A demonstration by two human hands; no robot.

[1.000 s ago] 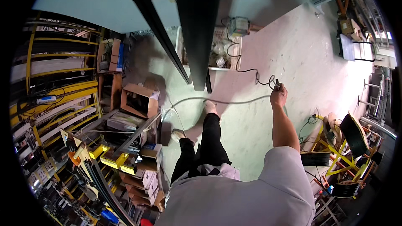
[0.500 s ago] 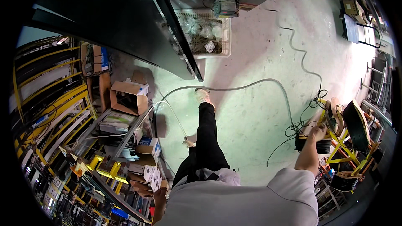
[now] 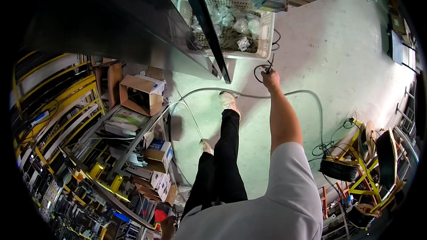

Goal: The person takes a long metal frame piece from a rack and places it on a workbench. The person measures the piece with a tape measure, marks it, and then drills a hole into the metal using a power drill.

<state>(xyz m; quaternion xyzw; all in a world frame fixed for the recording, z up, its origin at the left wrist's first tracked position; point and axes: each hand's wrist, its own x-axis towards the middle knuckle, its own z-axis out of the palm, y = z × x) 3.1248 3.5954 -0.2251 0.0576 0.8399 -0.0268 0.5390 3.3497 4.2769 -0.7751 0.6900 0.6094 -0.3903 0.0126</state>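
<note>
My right hand point(image 3: 270, 80) reaches forward with the arm stretched out, its fingers closed around a black cable point(image 3: 258, 72). The cable makes a small loop beside the hand, and a short end sticks up above the fist. Just beyond it stands a white plastic basket point(image 3: 267, 40) holding clear plastic bags point(image 3: 241, 26) and a tangle of thin pieces. At the lower edge my left hand point(image 3: 168, 227) hangs by the shelf with the cardboard boxes, and its fingers are too dark and cut off to read.
A dark panel with a black edge point(image 3: 209, 31) rises at the front left. Open cardboard boxes point(image 3: 141, 95) and racks of yellow-edged parts fill the left side. A grey hose point(image 3: 249, 94) crosses the floor before my feet. Cable reels point(image 3: 340, 168) stand at the right.
My right hand has moved from the cable reels at the right to near the basket, and now grips a looped black cable. My left hand has dropped slightly lower.
</note>
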